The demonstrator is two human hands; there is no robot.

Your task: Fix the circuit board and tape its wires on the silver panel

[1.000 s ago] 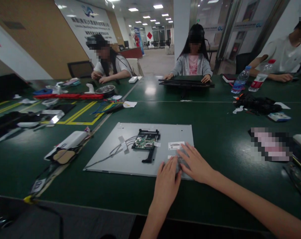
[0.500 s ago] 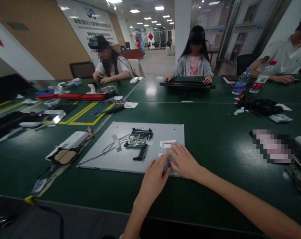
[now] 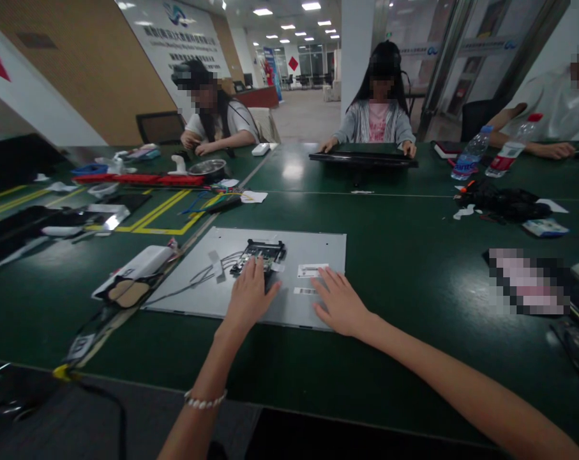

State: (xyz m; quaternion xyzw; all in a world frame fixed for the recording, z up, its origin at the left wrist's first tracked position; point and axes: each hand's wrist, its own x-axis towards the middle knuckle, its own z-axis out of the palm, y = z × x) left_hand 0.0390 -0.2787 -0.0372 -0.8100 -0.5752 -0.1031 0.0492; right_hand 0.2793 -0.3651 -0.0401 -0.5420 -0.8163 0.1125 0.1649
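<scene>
A flat grey metal panel [image 3: 289, 313] lies on the green table before me. On it sits a circuit board in a black plastic frame [image 3: 265, 248], with thin grey cables [image 3: 207, 276] running left under a strip of tape. My left hand [image 3: 249, 294] reaches over the near part of the board, fingers stretched out, and hides some of it. Whether the fingertips touch it I cannot tell. Flat on the panel's right side is my right hand [image 3: 341, 300], fingers spread, beside two white labels [image 3: 312, 270]. Neither hand holds anything.
A white power bank-like box [image 3: 143, 268] with a cable lies left of the panel. Across the table a person holds a dark flat screen [image 3: 363, 160]. Two bottles [image 3: 472, 153] stand at the back right, near a black tangled bundle [image 3: 502, 199]. A metal bowl [image 3: 207, 168] is back left.
My left hand has moved left, away from the right hand and over to the circuit board. The labels are now uncovered. The panel appears shifted slightly left; my right hand remains on its right side.
</scene>
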